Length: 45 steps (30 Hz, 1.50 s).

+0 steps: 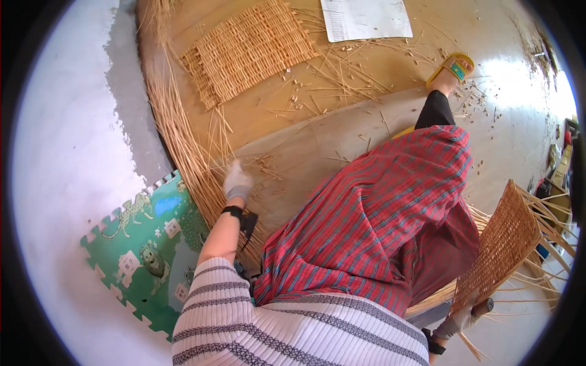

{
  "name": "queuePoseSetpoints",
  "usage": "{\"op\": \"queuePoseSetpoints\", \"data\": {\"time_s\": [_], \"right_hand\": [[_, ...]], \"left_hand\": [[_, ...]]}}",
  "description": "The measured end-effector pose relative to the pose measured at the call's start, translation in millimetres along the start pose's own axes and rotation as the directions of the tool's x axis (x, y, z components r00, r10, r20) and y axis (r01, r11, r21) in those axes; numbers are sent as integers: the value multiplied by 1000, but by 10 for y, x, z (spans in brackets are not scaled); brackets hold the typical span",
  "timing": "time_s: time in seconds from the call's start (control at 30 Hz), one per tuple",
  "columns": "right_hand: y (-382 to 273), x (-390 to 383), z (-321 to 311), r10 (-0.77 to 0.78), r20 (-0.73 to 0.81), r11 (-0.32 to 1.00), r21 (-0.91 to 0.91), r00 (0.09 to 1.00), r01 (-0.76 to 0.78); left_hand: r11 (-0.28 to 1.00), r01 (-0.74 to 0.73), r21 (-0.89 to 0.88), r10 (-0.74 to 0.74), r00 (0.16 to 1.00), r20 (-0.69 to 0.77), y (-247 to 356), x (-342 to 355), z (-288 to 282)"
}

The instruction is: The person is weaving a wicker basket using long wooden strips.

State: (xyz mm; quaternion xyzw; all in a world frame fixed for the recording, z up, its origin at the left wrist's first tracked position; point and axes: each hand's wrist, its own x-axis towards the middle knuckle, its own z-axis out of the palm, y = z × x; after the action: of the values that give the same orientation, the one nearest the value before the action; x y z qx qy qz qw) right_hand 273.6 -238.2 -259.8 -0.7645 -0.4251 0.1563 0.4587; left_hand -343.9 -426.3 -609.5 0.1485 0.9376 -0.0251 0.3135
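Note:
In a pale glove, my left hand (238, 181) reaches over the long bundle of tan reeds (177, 125) along the left wall. Its fingers are drawn together among the loose stalks; whatever sits in them is too small to make out. At the lower right, my gloved right hand (459, 321) is closed round a tool with a dark rounded handle (483, 307), whose working end is hidden. Just above that hand stands a tilted woven panel (502, 244) with long loose strands fanning from its right side; I cannot tell whether the hand touches it.
A flat woven mat (253, 52) lies on the floor ahead, beside a white printed sheet (366, 19). Cut reed bits are scattered around. My knee, under a red striped cloth (372, 226), and sandalled foot (452, 70) extend ahead. A green foam mat (152, 262) lies left.

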Motion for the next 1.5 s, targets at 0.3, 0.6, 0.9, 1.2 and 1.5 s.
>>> {"op": "queuePoseSetpoints", "data": {"time_s": [0.3, 0.6, 0.9, 1.2, 1.5], "right_hand": [[101, 26, -104, 32, -73, 997, -64, 997, -37], [-60, 74, 50, 78, -96, 995, -48, 992, -83], [131, 286, 93, 56, -20, 998, -6, 998, -56], [237, 220, -14, -27, 39, 999, -16, 999, 28], [498, 510, -197, -9, 158, 990, 139, 987, -14]], "left_hand": [[986, -7, -164, 16, 999, 51, 599, 364, 167], [955, 111, 276, -140, 986, 89, -748, -366, -248], [475, 329, 816, -12, 930, -368, -1522, 77, -1861], [662, 377, 647, -153, 914, -376, -2039, 475, -1786], [847, 154, 508, -50, 976, -211, -1159, 134, -2413]]}}
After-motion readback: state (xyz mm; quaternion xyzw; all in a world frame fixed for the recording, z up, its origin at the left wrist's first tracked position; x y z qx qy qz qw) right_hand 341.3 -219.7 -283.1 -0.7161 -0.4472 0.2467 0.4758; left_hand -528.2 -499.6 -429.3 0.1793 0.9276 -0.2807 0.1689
